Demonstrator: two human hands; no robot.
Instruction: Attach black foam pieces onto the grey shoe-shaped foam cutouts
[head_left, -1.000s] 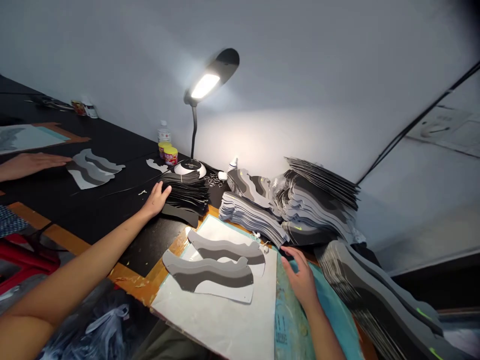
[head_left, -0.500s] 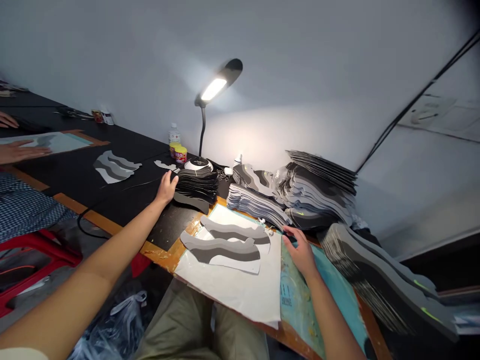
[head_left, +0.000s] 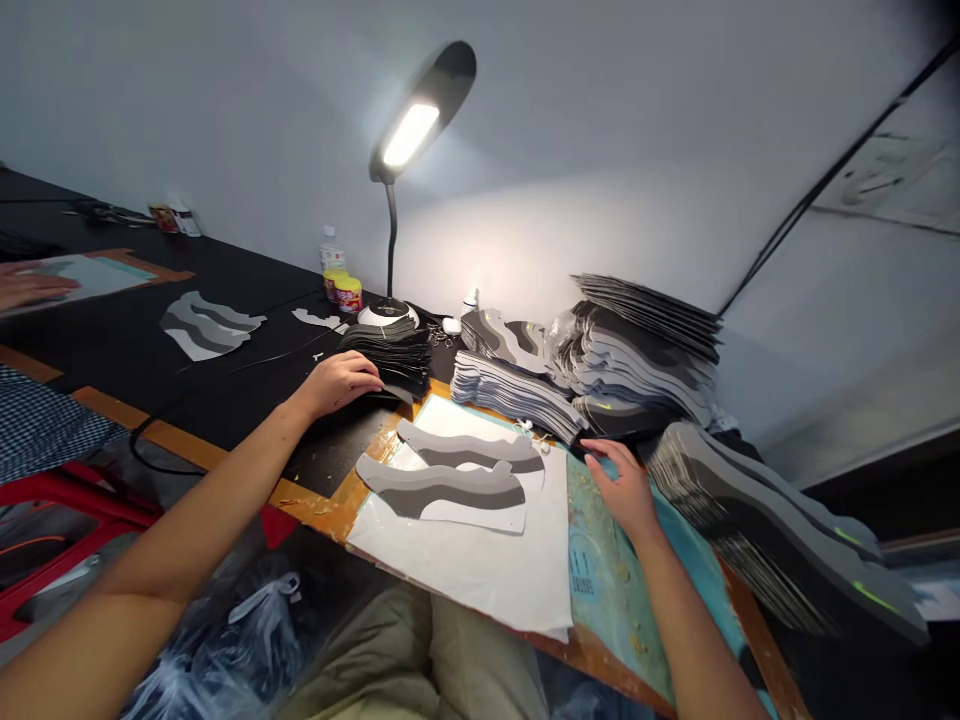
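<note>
My left hand [head_left: 341, 385] is closed, its fingertips pinching the edge of a dark grey cut piece [head_left: 396, 393] in front of a stack of thin black pieces [head_left: 390, 352]. My right hand [head_left: 624, 492] has thumb and fingers apart, beside the near end of a stack of grey-and-white wavy pieces [head_left: 517, 392]; whether it touches them is unclear. Between the hands, two wavy pieces banded in grey, dark grey and white, a nearer one [head_left: 442, 490] and a farther one [head_left: 465, 445], lie partly overlapping on a white sheet [head_left: 465, 570].
A lit desk lamp [head_left: 390, 312] stands behind the black stack, with yellow-lidded cans [head_left: 348, 294] and a bottle [head_left: 331, 250] to its left. Tall stacks of grey pieces [head_left: 765, 510] flank the right side. Loose pieces [head_left: 210, 325] lie left. A co-worker's hand [head_left: 34, 285] rests farther left.
My left hand has come nearer, from the black stack's left side to the dark piece in front of it. My right hand stays near the wavy stack's end. The view has shifted slightly.
</note>
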